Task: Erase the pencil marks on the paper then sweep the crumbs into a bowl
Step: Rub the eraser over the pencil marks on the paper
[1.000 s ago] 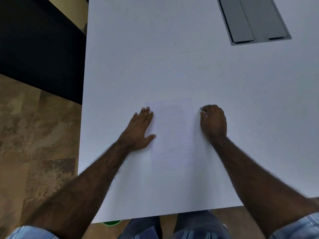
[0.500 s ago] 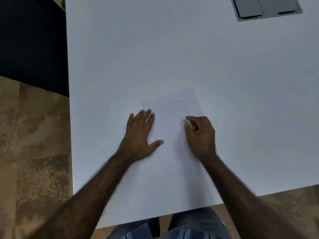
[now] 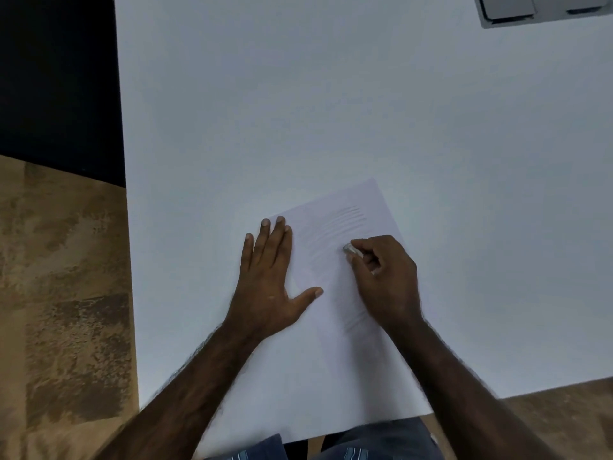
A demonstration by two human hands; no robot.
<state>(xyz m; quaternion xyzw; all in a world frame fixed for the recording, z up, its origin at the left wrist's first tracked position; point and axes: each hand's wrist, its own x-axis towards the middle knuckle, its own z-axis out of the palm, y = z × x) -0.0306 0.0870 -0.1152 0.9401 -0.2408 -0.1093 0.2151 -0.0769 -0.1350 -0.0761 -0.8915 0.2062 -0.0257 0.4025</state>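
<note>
One paper (image 3: 335, 247), one eraser (image 3: 350, 250), two hands, one white table (image 3: 298, 111), one grey cable hatch (image 3: 537, 8) at 1 o'clock.

Broad white rectangular table (image 3: 298, 111), matte top. Sheet of white paper (image 3: 374, 207) with faint pencil lines lies flat on it, toward 6 o'clock, turned clockwise. Grey metal recessed cable hatch (image 3: 530, 9) set in at 1 o'clock corner.

Pencil-lined paper (image 3: 335, 234), seemingly flat, askew

Eraser (image 3: 350, 250) mostly hidden in fingers; hatch (image 3: 544, 9) cut off.
</note>
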